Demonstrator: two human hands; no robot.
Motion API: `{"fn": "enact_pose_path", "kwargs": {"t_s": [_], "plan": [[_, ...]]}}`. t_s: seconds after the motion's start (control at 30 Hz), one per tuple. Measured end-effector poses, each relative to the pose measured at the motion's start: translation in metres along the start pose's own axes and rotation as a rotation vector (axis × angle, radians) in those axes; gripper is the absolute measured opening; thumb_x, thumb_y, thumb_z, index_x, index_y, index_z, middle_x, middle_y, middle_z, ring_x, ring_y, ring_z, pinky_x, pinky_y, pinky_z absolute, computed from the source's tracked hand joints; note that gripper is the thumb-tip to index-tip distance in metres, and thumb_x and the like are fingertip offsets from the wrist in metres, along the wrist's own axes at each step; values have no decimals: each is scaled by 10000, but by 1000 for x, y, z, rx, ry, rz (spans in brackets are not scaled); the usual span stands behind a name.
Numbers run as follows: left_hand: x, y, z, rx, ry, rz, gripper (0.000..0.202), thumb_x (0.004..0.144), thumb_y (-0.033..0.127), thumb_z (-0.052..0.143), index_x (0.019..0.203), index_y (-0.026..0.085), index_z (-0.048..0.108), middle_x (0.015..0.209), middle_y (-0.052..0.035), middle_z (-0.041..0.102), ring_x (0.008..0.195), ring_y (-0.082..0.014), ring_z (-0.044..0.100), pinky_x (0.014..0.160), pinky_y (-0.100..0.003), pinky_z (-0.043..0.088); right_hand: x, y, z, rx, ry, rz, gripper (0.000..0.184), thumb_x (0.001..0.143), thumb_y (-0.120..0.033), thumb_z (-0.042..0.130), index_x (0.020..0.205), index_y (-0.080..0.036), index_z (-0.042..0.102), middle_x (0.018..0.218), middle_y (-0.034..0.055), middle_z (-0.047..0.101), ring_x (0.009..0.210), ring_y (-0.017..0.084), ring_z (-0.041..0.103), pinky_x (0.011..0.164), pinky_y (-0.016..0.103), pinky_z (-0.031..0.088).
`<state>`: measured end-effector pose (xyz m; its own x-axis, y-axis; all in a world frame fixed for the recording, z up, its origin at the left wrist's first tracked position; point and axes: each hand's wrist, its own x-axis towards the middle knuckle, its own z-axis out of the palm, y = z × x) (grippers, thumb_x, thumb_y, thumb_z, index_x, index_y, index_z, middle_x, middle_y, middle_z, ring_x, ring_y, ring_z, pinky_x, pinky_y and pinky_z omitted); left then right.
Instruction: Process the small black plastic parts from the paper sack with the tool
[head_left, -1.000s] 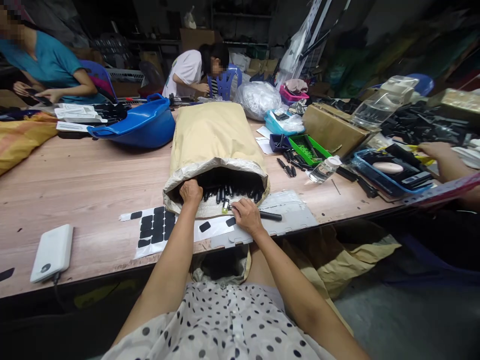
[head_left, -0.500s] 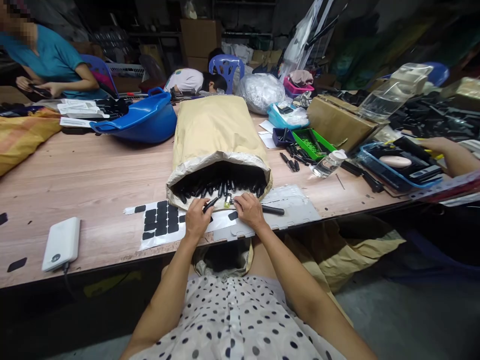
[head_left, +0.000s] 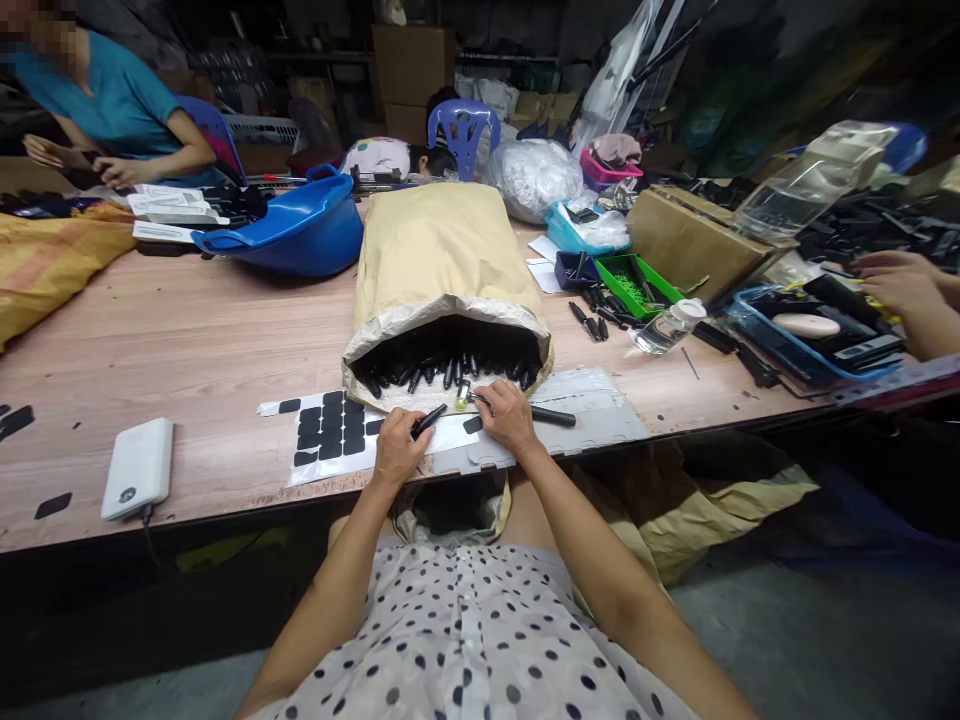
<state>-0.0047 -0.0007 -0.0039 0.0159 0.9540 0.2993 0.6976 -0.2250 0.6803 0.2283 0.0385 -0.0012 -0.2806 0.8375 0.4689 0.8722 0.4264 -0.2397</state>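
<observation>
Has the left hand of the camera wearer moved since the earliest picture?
Yes. Judged against the tan sack, the left hand has come out of it, toward the table edge.

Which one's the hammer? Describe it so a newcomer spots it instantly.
Find the big tan sack, mouth open toward the wearer. Right by that mouth, the right hand grips the hammer. Its long black handle and yellowish-tipped head set it apart from the short black pieces inside.
</observation>
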Motion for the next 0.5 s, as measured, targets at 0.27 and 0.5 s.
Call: {"fn": "enact_pose_path", "kwargs": {"t_s": [0.27,0.5], "plan": [[5,4,-2,-50,-32,3,98,758,206,707,851,232,718,839,-8,668,772,-185,623,743,-313,540,-2,0,-7,41,60,-21,263,973,-177,498,1054,-227,743,878,61,656,834,200,582,754,301,466],[5,3,3,-64,-19,-13,116,752,196,728,861,232,741,813,2,664,754,-170,616,733,-297,527,-15,-42,-14,278,39,13,290,991,-223,513,1189,-260,721,952,56,683,892,181,656,804,260,533]]}}
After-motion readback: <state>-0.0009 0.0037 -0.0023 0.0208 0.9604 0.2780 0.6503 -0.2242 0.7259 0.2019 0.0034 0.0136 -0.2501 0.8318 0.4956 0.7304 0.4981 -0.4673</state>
